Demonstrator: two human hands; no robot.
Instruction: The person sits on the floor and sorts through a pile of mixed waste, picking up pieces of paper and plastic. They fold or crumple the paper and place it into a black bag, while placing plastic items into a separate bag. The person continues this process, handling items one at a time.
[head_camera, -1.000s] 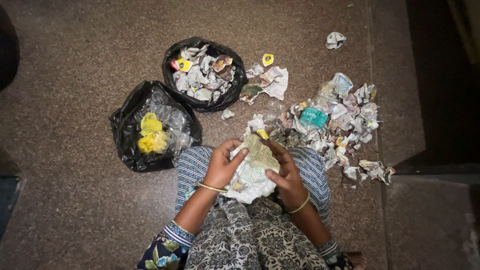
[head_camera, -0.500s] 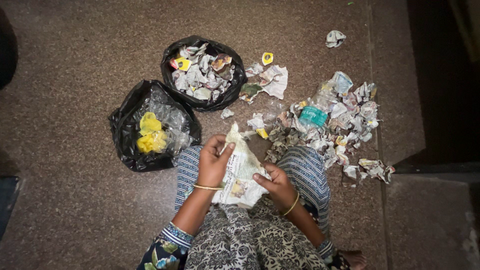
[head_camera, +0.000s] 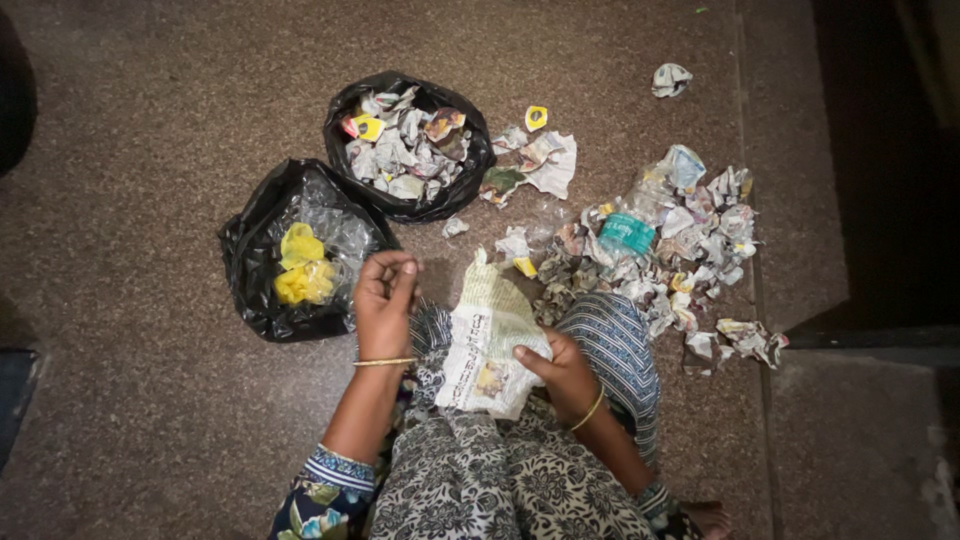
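My right hand (head_camera: 560, 368) grips a crumpled newspaper sheet (head_camera: 487, 338) by its right edge, holding it over my lap. Off to the left of the sheet, my left hand (head_camera: 384, 297) is apart from it, with fingertips pinched together. Whether they pinch anything is too small to tell. This hand hovers just right of a black bag (head_camera: 262, 262) holding clear plastic and yellow scraps. A second black bag (head_camera: 470, 175), full of crumpled paper, lies farther out.
A heap of crumpled paper (head_camera: 690, 245) with a clear plastic bottle (head_camera: 632, 225) spreads over the speckled stone floor on the right. Loose paper scraps (head_camera: 545, 160) lie beside the paper bag, and one wad (head_camera: 670, 78) sits at the far right. A dark step edge runs along the right.
My left hand let go of the newspaper and moved left toward the plastic bag. The sheet now hangs from my right hand alone, lower over my lap.
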